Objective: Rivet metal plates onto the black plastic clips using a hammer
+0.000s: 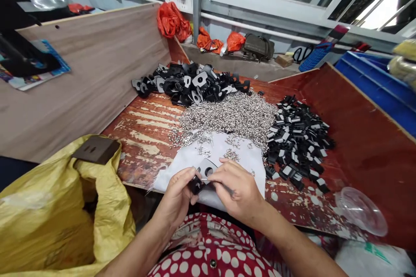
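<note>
Table (138, 158), one, red-brown, paint worn pale in streaks. Yellow sack (107, 194), one, at its left front; blue crate (380, 84), one, beyond the right side board. White sheet (186, 156), one, at the front edge. Three heaps, too many pieces to count: black holed parts (199, 80) at the back, small shiny metal pieces (237, 114) in the middle, black clips (297, 138) on the right. White bag (370, 259), one, lower right; green print, cut off, unreadable. Clear plastic bowl (360, 210), one, front right. Left hand (182, 186) closed on one black part (207, 166), round-holed, above the sheet; right hand (235, 186) pinching one thin metal pin (204, 179) against it.
</note>
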`<state>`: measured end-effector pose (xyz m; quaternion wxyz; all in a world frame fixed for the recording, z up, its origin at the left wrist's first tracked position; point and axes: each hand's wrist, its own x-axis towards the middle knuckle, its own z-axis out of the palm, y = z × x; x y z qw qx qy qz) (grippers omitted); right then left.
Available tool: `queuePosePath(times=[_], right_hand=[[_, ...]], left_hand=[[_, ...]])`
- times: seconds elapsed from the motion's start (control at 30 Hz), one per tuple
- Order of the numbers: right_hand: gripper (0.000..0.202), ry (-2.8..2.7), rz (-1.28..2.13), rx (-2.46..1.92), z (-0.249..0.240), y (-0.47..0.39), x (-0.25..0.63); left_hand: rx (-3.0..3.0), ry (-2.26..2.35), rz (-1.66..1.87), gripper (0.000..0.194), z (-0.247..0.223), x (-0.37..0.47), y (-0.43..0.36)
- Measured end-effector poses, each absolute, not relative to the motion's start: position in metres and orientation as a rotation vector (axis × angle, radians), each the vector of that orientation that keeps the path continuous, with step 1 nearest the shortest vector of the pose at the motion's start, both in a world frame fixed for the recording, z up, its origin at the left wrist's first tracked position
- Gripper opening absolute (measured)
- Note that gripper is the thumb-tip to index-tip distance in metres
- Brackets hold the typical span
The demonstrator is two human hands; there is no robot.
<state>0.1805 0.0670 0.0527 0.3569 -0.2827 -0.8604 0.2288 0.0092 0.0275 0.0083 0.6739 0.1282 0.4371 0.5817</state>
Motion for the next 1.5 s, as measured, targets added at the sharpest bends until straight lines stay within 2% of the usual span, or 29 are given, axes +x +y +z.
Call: queuePosePath(times=[0.27,0.57,0.7,0.8,0.93,1.0,1.07,1.17,1.23,1.3,1.43,1.5], right_hand=[[0.026,-2.275,0.522,-0.696,0.044,0.064,0.168],[0.031,-2.518,-0.181,-0.506,0.053,0.052,0.148],[0.027,-2.531,-0.297,-0.407,0.040,0.052,0.142],[0.026,-2.553,-0.254,-0.409,0.038,0.050,0.145],[0.029,-2.478,-0.070,-0.535,0.048,0.050,0.145],[0.029,-2.448,0.070,-0.590,0.048,0.051,0.146],[0.024,-2.466,0.224,-0.629,0.042,0.051,0.152],[0.006,-2.573,0.254,-0.931,0.025,0.049,0.178],[0.019,-2.675,0.133,-1.228,0.015,0.046,0.201],[0.024,-2.781,0.101,-1.401,0.007,0.041,0.220],[0.012,-2.808,0.392,-1.629,0.003,0.033,0.241],[0.018,-2.752,0.506,-1.638,0.006,0.029,0.248]], left_hand=[[0.306,0.992,1.327,0.036,0.004,0.007,0.025],[0.252,0.942,1.435,0.030,-0.001,0.017,0.020],[0.251,0.947,1.479,0.037,0.002,0.024,0.018],[0.260,0.943,1.430,0.038,0.005,0.021,0.012],[0.424,0.954,1.372,0.031,0.006,0.006,-0.002],[0.612,1.085,1.387,0.040,0.005,-0.005,-0.012],[0.796,1.302,1.339,0.050,0.004,-0.020,-0.025],[0.891,1.552,1.155,0.048,0.004,-0.045,-0.043],[0.886,1.602,1.073,0.046,0.003,-0.053,-0.052],[0.913,1.585,1.044,0.046,-0.003,-0.049,-0.055],[1.017,1.571,1.005,0.048,-0.026,-0.018,-0.045],[1.103,1.624,0.996,0.046,-0.037,-0.004,-0.037]])
